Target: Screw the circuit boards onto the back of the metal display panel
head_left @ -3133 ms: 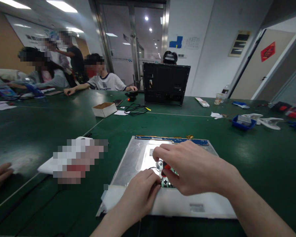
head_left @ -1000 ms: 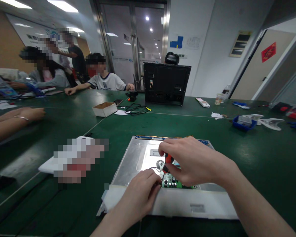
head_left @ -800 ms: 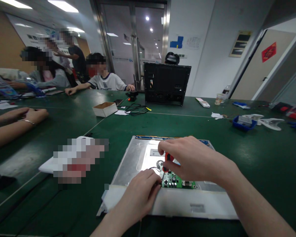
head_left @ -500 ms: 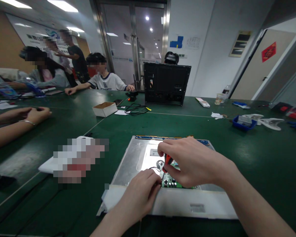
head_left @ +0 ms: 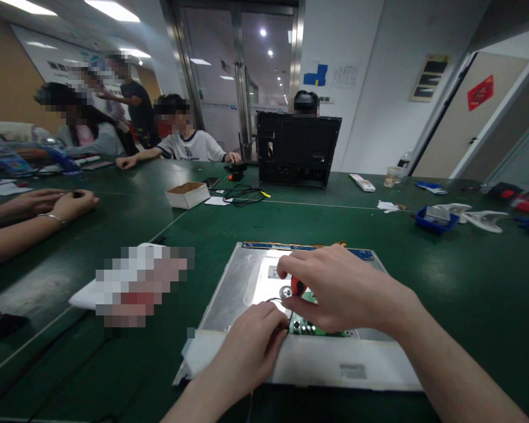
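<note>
A flat silvery display panel (head_left: 223, 294) lies on the table in front of me, with a green circuit board (head_left: 311, 326) on it. My right hand (head_left: 348, 288) is closed around the red and black handle of a screwdriver (head_left: 297, 286), held over the board; its tip is hard to make out. At the board's left edge, my left hand (head_left: 249, 341) rests on the panel with fingers bent together. Whatever those fingers pinch is hidden. A thin dark wire and a round metal disc (head_left: 285, 292) show beside the screwdriver.
On the green table (head_left: 220, 226) are a small open box (head_left: 187, 195), black cables (head_left: 245, 195), a blue tray (head_left: 436, 218) and a white package (head_left: 132, 282). A black monitor housing (head_left: 298, 147) stands opposite. Another person's hands (head_left: 66, 205) are at left; more people sit behind.
My right hand has shifted slightly left, its grip on the screwdriver handle turned a little. My left hand stays in place. The other person's hands at left moved slightly right.
</note>
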`<state>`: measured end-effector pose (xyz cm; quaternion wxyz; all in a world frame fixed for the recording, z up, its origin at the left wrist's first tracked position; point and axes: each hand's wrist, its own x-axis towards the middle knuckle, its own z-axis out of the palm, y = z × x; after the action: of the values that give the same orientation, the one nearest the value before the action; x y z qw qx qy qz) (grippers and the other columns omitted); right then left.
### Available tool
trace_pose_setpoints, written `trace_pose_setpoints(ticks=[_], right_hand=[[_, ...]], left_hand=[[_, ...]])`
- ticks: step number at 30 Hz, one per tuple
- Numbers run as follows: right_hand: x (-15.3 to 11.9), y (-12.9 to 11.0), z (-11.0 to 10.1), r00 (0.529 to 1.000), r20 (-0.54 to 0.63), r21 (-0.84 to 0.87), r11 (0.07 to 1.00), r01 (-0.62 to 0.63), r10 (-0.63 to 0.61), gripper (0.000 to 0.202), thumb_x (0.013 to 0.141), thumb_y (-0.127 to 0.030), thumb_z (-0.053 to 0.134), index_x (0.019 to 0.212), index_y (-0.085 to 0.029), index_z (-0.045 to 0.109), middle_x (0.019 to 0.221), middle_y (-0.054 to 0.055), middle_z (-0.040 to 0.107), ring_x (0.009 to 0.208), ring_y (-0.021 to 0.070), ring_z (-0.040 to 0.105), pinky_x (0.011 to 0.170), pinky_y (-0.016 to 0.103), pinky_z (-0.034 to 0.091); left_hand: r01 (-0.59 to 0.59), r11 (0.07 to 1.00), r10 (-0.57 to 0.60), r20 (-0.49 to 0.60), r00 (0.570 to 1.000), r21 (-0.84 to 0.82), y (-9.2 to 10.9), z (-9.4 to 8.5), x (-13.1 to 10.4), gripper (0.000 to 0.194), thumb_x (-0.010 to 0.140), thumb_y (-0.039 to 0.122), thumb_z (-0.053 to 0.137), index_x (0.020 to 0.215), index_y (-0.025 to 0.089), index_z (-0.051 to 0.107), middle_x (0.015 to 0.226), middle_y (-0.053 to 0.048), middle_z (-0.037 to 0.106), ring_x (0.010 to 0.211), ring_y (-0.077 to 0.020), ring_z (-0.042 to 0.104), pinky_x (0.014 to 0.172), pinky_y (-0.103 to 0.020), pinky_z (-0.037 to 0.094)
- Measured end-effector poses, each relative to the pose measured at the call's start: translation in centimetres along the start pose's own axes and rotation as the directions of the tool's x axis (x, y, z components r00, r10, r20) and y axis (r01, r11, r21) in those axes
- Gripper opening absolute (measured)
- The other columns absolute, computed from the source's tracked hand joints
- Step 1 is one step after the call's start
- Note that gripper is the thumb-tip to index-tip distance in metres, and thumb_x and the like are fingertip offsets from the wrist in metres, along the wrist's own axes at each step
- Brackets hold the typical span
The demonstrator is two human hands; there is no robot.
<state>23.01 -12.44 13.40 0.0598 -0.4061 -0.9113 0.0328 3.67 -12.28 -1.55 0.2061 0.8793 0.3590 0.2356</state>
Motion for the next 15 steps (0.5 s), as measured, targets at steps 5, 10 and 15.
trace_pose_setpoints(ticks=[5, 10, 15], right_hand=[[-0.27, -0.07, -0.12, 0.999, -0.005, 0.042, 0.998, 0.045, -0.045, 0.022, 0.084, -0.017, 0.059, 0.106, -0.018, 0.061, 0.101, 0.005, 0.073, 0.075, 0.0163, 0.064, 0.058, 0.029, 0.034], [0.28, -0.26, 0.01, 0.999, 0.012, -0.042, 0.998, -0.041, 0.042, 0.016, 0.093, -0.025, 0.06, 0.108, -0.021, 0.064, 0.095, 0.005, 0.077, 0.078, 0.0195, 0.068, 0.058, 0.028, 0.031], [0.19, -0.26, -0.01, 0.999, 0.027, -0.041, 0.999, -0.029, 0.03, 0.021, 0.093, -0.032, 0.061, 0.111, -0.021, 0.064, 0.095, 0.006, 0.076, 0.079, 0.0216, 0.069, 0.057, 0.029, 0.031]], left_hand=[[-0.006, 1.0, 0.006, 0.002, 1.0, 0.012, 0.07, -0.09, 0.08, 0.018, 0.088, 0.011, 0.049, 0.092, 0.02, 0.063, 0.093, -0.007, 0.069, 0.087, -0.0237, 0.062, 0.072, -0.033, 0.047], [-0.017, 1.0, 0.017, -0.016, 1.0, 0.027, -0.1, 0.01, -0.01, 0.017, 0.088, 0.009, 0.05, 0.091, 0.02, 0.063, 0.093, -0.006, 0.069, 0.087, -0.0233, 0.063, 0.072, -0.032, 0.047], [-0.029, 0.998, 0.03, -0.027, 0.999, 0.048, -0.82, 0.58, -0.07, 0.017, 0.087, 0.007, 0.052, 0.09, 0.02, 0.062, 0.092, -0.005, 0.069, 0.086, -0.023, 0.064, 0.072, -0.032, 0.047]])
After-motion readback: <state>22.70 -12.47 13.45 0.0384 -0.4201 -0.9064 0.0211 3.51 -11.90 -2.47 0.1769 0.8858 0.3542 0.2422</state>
